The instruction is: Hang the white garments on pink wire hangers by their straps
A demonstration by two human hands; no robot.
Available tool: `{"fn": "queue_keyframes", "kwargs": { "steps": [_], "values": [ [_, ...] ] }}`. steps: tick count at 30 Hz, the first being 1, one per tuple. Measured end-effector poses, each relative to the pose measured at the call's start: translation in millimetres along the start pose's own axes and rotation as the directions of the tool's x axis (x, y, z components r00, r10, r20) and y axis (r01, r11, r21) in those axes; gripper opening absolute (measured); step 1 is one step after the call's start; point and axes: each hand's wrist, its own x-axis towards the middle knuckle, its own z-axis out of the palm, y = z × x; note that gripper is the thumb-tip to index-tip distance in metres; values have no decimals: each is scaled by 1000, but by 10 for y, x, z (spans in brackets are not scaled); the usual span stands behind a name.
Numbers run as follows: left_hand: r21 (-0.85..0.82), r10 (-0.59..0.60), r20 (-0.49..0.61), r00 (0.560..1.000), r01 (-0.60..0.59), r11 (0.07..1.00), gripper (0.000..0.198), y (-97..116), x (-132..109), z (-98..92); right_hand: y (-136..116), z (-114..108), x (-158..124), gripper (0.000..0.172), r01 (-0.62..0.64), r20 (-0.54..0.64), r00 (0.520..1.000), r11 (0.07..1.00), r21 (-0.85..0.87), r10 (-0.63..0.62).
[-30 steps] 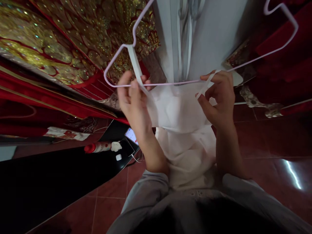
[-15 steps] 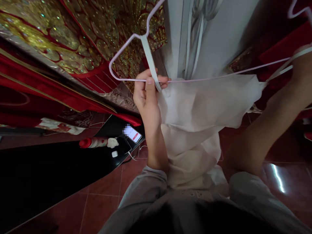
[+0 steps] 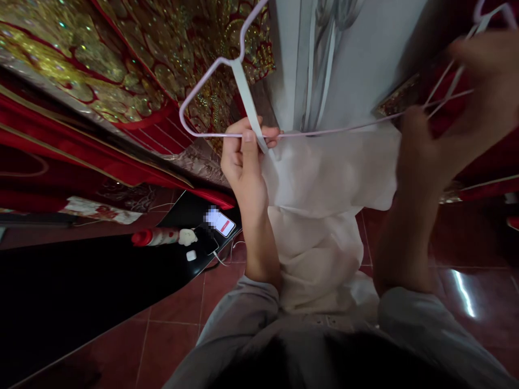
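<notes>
My left hand (image 3: 247,156) is closed round the lower bar of a pale pink hanger (image 3: 208,75), pinching the white strap where it meets the bar. This strap (image 3: 245,94) belongs to a thin whitish garment (image 3: 332,173) that hangs below the bar and lies in folds toward my body. At the hanger's right side, another strap (image 3: 444,89) runs up to the notch by the hanger's far shoulder. My right hand (image 3: 458,102), blurred, is beside that strap with thumb and fingers apart; it hides part of the bar and the garment's right edge.
Gold sequined red garments (image 3: 133,65) hang at upper left. A pale panel with hanging straps (image 3: 312,65) stands ahead. On the black table (image 3: 101,286) at left lie a red-capped bottle (image 3: 156,236), a lit phone (image 3: 221,221), a dark phone and a white case (image 3: 191,255).
My right hand has come in from the right edge toward the hanger, its fingers now spread. The right strap now reaches up to the hanger's notch. My left hand keeps its hold.
</notes>
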Motion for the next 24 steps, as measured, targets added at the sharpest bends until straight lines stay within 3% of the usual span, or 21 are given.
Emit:
{"fn": "queue_keyframes", "kwargs": {
  "steps": [2,4,6,10,13,15,19,21,24],
  "values": [
    [7,20,-21,1000,-20,1000,29,-20,-8,15,-63,172,-298,35,161,54,987,976,-146,-154],
    [11,43,-39,998,-43,999,23,-29,-10,-5,-124,326,-530,35,179,139,979,957,-227,-150],
    [53,98,-39,994,-96,994,19,-17,-22,-51,-164,427,-654,40,151,149,982,957,-249,-116],
    [283,113,97,989,-136,950,18,100,-100,-131,-165,482,-640,42,130,157,983,963,-234,-94],
    [341,79,137,987,-122,932,14,251,-121,-147,-125,470,-586,41,111,174,982,970,-216,-73],
    [293,79,99,992,-105,950,14,366,-54,-157,-96,449,-579,44,130,168,981,975,-183,-99],
    [45,74,-73,995,-71,996,16,579,275,-260,-37,362,-574,46,153,179,975,981,-116,-131],
    [-35,-6,-60,998,4,999,21,633,444,-365,1,313,-547,43,129,187,977,985,-112,-106],
    [-38,45,-86,995,-49,998,23,582,556,-541,52,264,-494,39,74,200,979,985,-157,-42]
  ]
}}
